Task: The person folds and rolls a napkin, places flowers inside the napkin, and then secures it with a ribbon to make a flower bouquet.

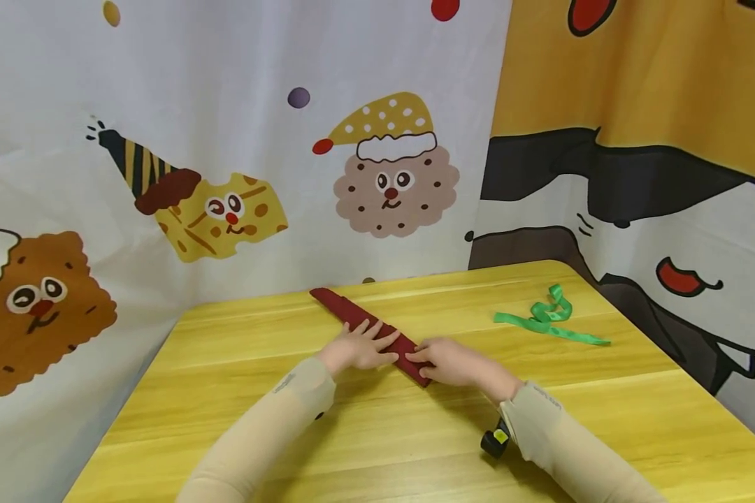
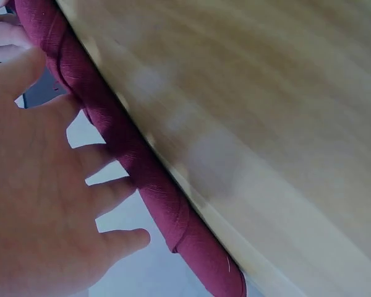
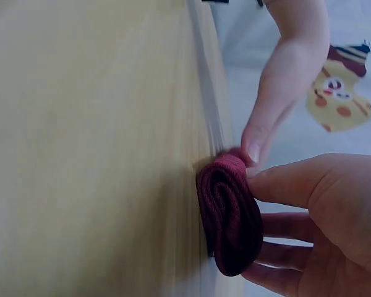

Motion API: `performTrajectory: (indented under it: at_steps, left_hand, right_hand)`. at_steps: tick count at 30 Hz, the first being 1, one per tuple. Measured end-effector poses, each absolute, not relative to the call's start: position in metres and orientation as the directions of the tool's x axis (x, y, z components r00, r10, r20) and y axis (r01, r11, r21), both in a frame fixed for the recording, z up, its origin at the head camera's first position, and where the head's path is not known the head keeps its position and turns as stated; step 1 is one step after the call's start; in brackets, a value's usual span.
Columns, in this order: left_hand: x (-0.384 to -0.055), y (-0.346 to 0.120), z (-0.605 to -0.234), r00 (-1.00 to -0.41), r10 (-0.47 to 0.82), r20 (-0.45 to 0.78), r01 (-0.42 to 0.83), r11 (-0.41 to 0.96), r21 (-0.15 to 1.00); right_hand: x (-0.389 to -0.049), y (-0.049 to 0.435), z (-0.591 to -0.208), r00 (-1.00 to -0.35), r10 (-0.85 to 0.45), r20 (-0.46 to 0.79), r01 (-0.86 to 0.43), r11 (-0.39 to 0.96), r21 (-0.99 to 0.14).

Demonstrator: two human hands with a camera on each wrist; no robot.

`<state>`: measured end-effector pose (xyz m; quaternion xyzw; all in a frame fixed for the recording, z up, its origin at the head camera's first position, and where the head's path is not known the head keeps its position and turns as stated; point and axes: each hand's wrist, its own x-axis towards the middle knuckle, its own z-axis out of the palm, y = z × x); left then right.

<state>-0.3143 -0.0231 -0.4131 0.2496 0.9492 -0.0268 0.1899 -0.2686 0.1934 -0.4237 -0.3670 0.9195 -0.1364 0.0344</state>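
Note:
A dark red cloth (image 1: 351,311), rolled into a long narrow strip, lies diagonally on the wooden table. My left hand (image 1: 360,347) rests across its middle with fingers spread and fairly straight. In the left wrist view those fingertips touch the roll (image 2: 123,133), whose overlapping edges run slantwise along it. At the near end, my right hand (image 1: 449,360) holds the roll between thumb and bent fingers. The right wrist view shows the roll's spiral end (image 3: 226,216), with the right thumb (image 3: 284,179) at its upper side and the left thumb close by.
A loosely curled green ribbon (image 1: 544,323) lies to the right on the yellow wooden table (image 1: 239,349). Behind the table hangs a curtain (image 1: 245,126) printed with cartoon figures. A small black device (image 1: 495,441) sits under the right wrist.

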Motion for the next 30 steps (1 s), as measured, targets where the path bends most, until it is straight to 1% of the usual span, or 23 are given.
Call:
performTrajectory:
  at_steps: [5,8,12,16,22,27,30]
  left_hand:
    - [-0.306,-0.028,-0.413,-0.798,0.477,-0.369,0.502,0.864,0.031]
    - [-0.304,-0.031,-0.413,-0.785,0.501,-0.364,0.524,0.851,0.039]
    - [-0.303,-0.038,-0.413,-0.766,0.541,-0.346,0.551,0.831,0.081]
    - [-0.301,-0.047,-0.413,-0.742,0.577,-0.341,0.563,0.813,0.151]
    - [-0.298,-0.056,-0.411,-0.701,0.628,-0.337,0.576,0.778,0.251]
    - [-0.292,-0.061,-0.409,-0.676,0.662,-0.324,0.599,0.750,0.282]
    - [-0.289,-0.064,-0.409,-0.660,0.682,-0.316,0.616,0.732,0.291]
  right_hand:
    - [-0.253,0.185,-0.422,-0.702,-0.710,0.052,-0.699,0.673,-0.242]
    - [-0.244,0.180,-0.420,-0.692,-0.721,0.032,-0.704,0.664,-0.253]
    - [-0.234,0.172,-0.416,-0.687,-0.727,-0.008,-0.695,0.661,-0.282]
    - [-0.224,0.166,-0.416,-0.673,-0.739,-0.034,-0.702,0.653,-0.286]
    - [-0.213,0.160,-0.418,-0.627,-0.779,-0.015,-0.754,0.611,-0.243]
    - [-0.204,0.156,-0.418,-0.617,-0.787,-0.023,-0.766,0.607,-0.213]
    - [-0.199,0.153,-0.418,-0.606,-0.795,-0.025,-0.781,0.601,-0.173]
